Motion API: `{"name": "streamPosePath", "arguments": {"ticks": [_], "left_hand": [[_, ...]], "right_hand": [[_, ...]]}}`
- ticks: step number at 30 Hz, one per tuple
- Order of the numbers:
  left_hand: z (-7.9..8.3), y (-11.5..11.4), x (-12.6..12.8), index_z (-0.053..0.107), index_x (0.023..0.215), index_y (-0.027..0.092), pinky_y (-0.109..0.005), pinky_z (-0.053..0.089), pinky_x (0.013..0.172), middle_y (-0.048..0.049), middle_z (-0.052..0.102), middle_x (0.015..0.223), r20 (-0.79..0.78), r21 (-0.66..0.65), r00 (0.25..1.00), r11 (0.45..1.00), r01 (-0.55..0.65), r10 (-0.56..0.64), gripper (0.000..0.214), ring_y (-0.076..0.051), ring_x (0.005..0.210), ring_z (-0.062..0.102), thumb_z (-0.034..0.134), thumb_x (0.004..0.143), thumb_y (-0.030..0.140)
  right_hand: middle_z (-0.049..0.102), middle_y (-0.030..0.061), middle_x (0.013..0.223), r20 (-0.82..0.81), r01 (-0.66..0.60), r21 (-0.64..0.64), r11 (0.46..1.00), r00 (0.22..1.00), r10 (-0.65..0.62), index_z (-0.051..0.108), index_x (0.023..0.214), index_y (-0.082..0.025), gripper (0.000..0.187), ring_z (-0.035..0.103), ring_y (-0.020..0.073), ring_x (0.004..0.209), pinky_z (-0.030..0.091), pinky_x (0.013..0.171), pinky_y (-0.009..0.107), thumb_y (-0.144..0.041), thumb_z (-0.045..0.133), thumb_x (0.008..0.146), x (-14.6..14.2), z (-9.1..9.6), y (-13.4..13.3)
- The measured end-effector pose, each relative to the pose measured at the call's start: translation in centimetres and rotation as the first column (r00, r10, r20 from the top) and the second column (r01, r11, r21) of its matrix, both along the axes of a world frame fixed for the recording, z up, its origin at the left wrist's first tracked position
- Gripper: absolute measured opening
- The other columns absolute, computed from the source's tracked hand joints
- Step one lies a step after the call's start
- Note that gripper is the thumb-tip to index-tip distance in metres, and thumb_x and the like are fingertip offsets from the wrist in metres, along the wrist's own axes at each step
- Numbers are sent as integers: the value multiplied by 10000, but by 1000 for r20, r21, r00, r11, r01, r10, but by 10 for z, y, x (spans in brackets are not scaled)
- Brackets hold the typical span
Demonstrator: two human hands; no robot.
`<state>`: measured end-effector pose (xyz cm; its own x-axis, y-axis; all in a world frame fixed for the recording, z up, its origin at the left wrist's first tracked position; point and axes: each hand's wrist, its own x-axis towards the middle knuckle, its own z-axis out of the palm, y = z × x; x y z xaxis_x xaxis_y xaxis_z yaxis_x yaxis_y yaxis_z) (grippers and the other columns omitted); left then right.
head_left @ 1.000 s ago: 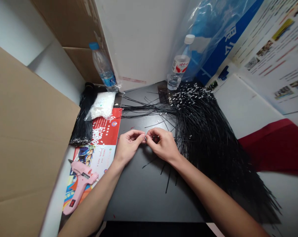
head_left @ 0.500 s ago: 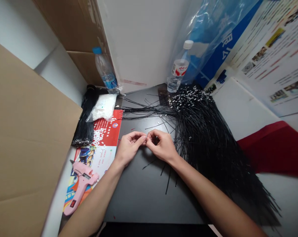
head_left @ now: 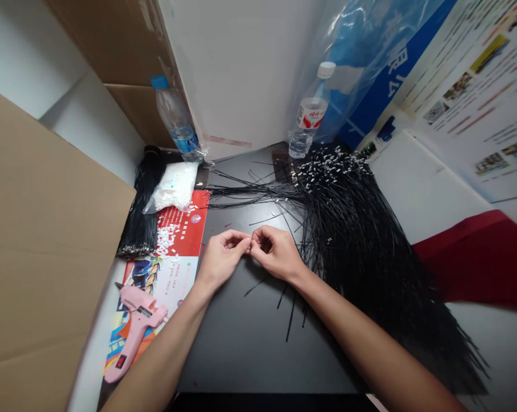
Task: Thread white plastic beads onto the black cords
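Note:
Above the middle of the dark tabletop (head_left: 237, 337), my left hand (head_left: 221, 258) and my right hand (head_left: 279, 256) meet fingertip to fingertip. Each one is closed in a pinch of thumb and forefinger. Whatever sits between the fingertips is too small and too covered to make out. Just right of my right hand spreads a big heap of thin black wires (head_left: 357, 246), many tipped with small white connectors (head_left: 327, 166). Small loose white pieces (head_left: 166, 237) lie scattered on a red printed sheet (head_left: 192, 240), left of my left hand.
A pink glue gun (head_left: 136, 326) lies beside my left forearm. Behind it are a bag of white pieces (head_left: 177, 186) and a black wire bundle (head_left: 140, 212). Two bottles, one blue-capped (head_left: 177, 123) and one white-capped (head_left: 309, 117), stand at the back. Cardboard (head_left: 44, 246) borders the left.
My two hands stay pinched together, with the fingertips pressed slightly closer. The whole view has shifted a little; nothing else has visibly moved.

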<state>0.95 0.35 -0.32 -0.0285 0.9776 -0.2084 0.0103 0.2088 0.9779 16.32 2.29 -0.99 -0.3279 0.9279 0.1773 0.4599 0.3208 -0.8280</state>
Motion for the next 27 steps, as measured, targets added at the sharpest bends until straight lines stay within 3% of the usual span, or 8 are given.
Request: {"name": "streamPosePath", "arguments": {"ticks": [8,12,14,16,20,22,27], "left_hand": [[-2,1,0,722,770,139,-295,549,719,-48,741,753,54,-22,998,1000,-16,18,272,-166,694,673,814,669,374],[1,3,-4,690,781,137,-305,567,727,-30,716,747,158,-48,987,998,-33,41,326,-154,681,678,833,652,400],[3,3,-7,668,792,139,-306,574,725,-30,707,775,174,-32,982,997,-65,70,334,-155,699,687,824,666,405],[4,2,-11,648,817,142,-307,581,722,-42,708,832,181,-1,979,995,-99,97,326,-156,735,691,802,696,403],[6,0,-17,615,873,146,-305,587,730,-25,680,790,212,48,969,989,-143,129,302,-144,736,679,759,740,376],[6,-1,-17,607,899,149,-299,586,716,-6,659,755,208,61,969,987,-150,134,294,-138,707,675,752,743,352],[6,-5,-9,620,913,157,-281,577,653,-8,661,769,139,107,987,990,-96,81,233,-139,671,686,730,766,300]], "right_hand": [[632,11,690,14,8,12,1000,1000,-9,586,739,-173,103,545,117,626,403,594,220,-237,554,813,-2,-2,-1],[688,37,784,144,-48,73,996,989,37,609,845,-171,99,610,135,689,414,612,227,-246,547,863,2,12,1],[716,62,853,361,-89,131,987,932,36,615,989,-172,171,646,171,748,393,608,248,-306,572,892,9,27,0],[731,81,876,596,-118,140,983,803,12,603,1076,-178,247,664,206,746,344,571,267,-362,578,913,21,45,-4],[734,70,833,834,-141,50,989,551,37,615,923,-205,193,668,210,652,251,521,290,-340,488,976,52,69,-19],[725,48,798,855,-146,38,989,516,43,586,820,-215,240,667,200,633,242,518,299,-309,449,993,66,74,-30],[666,15,632,840,-97,73,993,543,-9,504,697,-225,307,608,179,503,213,494,311,-317,446,984,86,80,-49]]}}
